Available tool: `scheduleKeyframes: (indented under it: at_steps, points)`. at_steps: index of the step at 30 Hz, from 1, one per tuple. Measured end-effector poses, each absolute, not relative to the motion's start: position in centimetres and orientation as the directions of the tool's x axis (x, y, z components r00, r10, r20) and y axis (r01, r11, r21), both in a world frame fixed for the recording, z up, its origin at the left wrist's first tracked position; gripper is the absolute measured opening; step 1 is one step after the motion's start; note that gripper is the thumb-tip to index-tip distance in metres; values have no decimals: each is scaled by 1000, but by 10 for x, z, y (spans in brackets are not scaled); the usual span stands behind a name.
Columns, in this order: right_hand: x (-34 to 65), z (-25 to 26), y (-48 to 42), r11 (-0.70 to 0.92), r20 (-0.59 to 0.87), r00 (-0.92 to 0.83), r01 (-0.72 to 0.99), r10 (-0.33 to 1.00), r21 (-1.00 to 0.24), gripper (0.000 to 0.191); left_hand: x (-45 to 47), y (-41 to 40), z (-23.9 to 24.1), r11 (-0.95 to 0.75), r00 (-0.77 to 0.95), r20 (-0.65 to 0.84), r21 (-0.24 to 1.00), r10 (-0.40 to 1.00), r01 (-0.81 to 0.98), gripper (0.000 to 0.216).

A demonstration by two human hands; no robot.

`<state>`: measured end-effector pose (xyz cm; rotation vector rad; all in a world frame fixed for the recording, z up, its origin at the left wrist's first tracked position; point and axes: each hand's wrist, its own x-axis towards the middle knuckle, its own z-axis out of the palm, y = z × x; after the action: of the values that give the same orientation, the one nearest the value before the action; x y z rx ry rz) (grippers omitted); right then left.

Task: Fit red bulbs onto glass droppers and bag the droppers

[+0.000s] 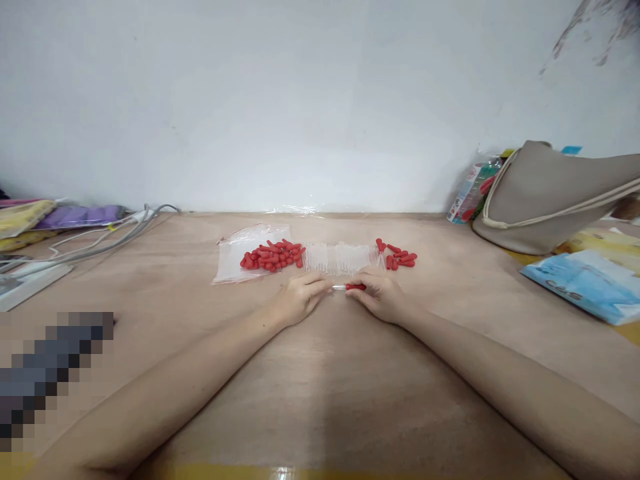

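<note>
In the head view, we find the hands apart from each other, bridged by one piece of work near the middle of the table (293, 400), nearer its far edge than its near edge; the left hand (300, 299) has its fingertips closed on a clear tube (339, 287), and the right hand (383, 298) pinches a red bulb (356, 287) at the tube's other end; how far the tube sits inside the bulb we cannot tell.

Toward the far edge, just beyond the hands, we see a row of clear tubes (340, 256); to its left, a heap of red bulbs (273, 255) lies partly on a plastic bag (229, 257); to its right, toward the right edge, lies a smaller group of red bulbs (401, 258).

The step in hand, as we judge it, is working tube and bulb in one line; we should grip the tube close to the joint, since a thin tube may bend or crack under sideways load; we should press straight along its length with a slight twist, and support the bulb without squeezing its mouth shut; both wrists do best low and steady, clear of the row.
</note>
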<state>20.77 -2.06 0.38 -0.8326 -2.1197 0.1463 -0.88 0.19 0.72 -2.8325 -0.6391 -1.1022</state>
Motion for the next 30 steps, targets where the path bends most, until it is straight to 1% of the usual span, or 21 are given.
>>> scheduleKeyframes:
  at_steps: [3,7,11,16,21,23,24,25,27,29,30]
  points:
    - [208,1,-21,788,671,-489,566,558,-243,10,-9,2,6,-916,693,628,81,353,393,21]
    - [207,2,-20,799,644,-555,582,526,-152,15,-8,0,7,-917,729,592,45,344,397,23]
    - [203,5,-20,807,644,-572,577,509,-126,16,-7,-3,8,-902,717,602,15,352,430,23]
    - [199,3,-18,814,662,-563,566,495,-127,15,-5,-5,8,-895,709,614,-8,347,446,22]
    - [198,3,-16,806,657,-553,574,512,-144,15,-4,-4,7,-888,698,610,22,376,459,22]
    - [198,5,-16,801,650,-537,567,538,-194,15,-3,-2,5,-889,690,618,33,377,456,21]
    - [198,7,-16,794,644,-517,555,564,-249,14,-3,-1,4,-889,678,630,44,380,457,21]
    - [197,8,-16,780,634,-488,534,600,-326,14,-2,0,3,-886,657,648,59,385,460,21]
    - [195,11,-17,711,600,-388,461,700,-531,13,-1,2,2,-878,609,685,99,401,468,20]
    - [193,14,-16,593,541,-243,350,805,-725,19,1,3,3,-871,570,704,145,424,469,21]
    - [193,16,-15,535,508,-169,285,845,-795,23,1,3,4,-867,554,709,167,437,470,23]
